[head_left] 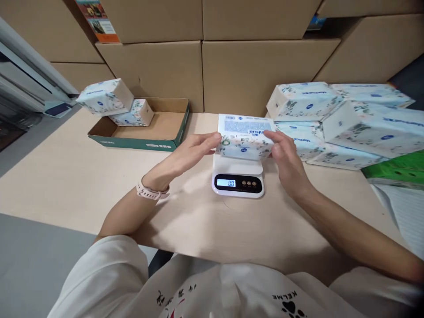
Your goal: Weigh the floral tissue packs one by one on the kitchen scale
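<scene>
Over the white scale (238,187), left hand (190,152) and right hand (287,159) have got a tissue pack (244,139) in a two-sided grip; green carton (139,143) sits left of the scale, more packs (308,104) right.

A tray (132,142) lies left of the scale (238,179), stacked packs (344,126) right.

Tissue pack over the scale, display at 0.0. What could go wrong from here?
1. The left hand and right hand both touch the tissue pack over the scale; their contact might skew the reading.
2. The stacked packs crowd the right hand, so it could bump them.
3. At the green box, the upper pack sits off-centre over the lower pack; it might slide off.
</scene>
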### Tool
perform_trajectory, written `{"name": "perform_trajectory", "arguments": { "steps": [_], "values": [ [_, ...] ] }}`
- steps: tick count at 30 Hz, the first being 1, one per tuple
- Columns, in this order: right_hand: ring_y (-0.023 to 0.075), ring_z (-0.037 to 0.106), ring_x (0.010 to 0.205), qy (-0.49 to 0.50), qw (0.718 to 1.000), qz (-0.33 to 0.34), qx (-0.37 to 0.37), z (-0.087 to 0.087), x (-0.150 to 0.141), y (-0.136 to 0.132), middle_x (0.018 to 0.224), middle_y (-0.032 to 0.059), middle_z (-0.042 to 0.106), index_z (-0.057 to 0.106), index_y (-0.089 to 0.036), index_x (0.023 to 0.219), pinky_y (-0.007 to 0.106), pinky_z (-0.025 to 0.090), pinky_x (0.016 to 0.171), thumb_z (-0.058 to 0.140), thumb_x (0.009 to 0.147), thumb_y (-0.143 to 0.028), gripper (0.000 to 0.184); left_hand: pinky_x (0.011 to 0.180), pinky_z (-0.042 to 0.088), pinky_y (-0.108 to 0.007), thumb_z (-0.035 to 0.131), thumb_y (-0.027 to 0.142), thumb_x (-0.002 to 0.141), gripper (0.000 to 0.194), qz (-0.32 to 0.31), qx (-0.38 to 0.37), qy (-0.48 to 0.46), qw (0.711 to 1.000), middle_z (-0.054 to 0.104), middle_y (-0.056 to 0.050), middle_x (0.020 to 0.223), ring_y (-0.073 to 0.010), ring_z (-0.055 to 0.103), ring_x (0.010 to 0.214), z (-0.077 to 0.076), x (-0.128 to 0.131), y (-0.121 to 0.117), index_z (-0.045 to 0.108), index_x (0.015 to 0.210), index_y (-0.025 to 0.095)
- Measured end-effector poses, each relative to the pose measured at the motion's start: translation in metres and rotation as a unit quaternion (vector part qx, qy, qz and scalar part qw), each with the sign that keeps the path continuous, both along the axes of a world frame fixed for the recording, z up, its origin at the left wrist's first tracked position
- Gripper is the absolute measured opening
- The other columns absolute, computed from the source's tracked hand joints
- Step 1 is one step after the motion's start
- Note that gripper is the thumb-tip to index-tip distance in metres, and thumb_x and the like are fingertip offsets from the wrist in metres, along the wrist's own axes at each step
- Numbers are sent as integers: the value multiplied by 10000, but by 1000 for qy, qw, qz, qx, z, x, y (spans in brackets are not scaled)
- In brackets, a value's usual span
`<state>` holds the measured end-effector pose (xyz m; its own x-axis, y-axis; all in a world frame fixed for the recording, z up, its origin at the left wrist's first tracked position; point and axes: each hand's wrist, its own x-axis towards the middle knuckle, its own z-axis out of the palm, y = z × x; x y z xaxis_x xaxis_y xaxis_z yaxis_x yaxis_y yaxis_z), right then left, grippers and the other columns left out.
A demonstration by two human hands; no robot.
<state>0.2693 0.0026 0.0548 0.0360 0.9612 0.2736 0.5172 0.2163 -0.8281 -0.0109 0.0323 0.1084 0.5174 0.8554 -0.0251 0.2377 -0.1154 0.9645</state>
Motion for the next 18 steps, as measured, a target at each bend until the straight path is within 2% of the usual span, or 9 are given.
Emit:
{"name": "perform_trajectory", "arguments": {
  "steps": [4,7,10,14,18],
  "values": [
    [379,271,1694,0,999,13,-40,-10,6,-6,1674,56,517,643,-396,1444,719,253,1382,378,1007,-821,664,1235,487,-498,536,744,1030,699,-37,-26,19,999,723,-131,1488,-330,656,1410,-9,4,1,776,1355,174],
    [382,243,1697,10,999,17,-40,-14,5,-8,1683,66,487,644,-382,1440,707,211,1397,388,992,-842,691,1208,497,-481,537,751,1022,709,-27,-27,33,999,739,-147,1456,-323,682,1362,-11,4,1,793,1319,161],
    [390,225,1700,26,998,13,-48,-19,3,-12,1713,72,431,643,-381,1448,719,251,1378,415,964,-873,727,1168,521,-458,559,767,1002,699,-7,-28,38,999,772,-145,1394,-314,704,1317,-12,1,4,812,1280,177],
    [372,241,1700,40,998,27,-44,-22,0,-16,1717,60,421,647,-391,1439,675,344,1357,446,972,-856,689,1104,554,-431,591,772,979,655,24,-33,47,998,815,-138,1268,-301,729,1236,-12,-4,8,842,1166,196],
    [325,395,1634,79,997,25,-10,-32,4,-21,1689,44,489,590,-402,1496,617,372,1361,501,1020,-752,599,1073,551,-411,639,696,994,568,90,-23,56,994,817,-145,1168,-292,726,1183,-14,-8,15,832,1012,162]
  ]
}}
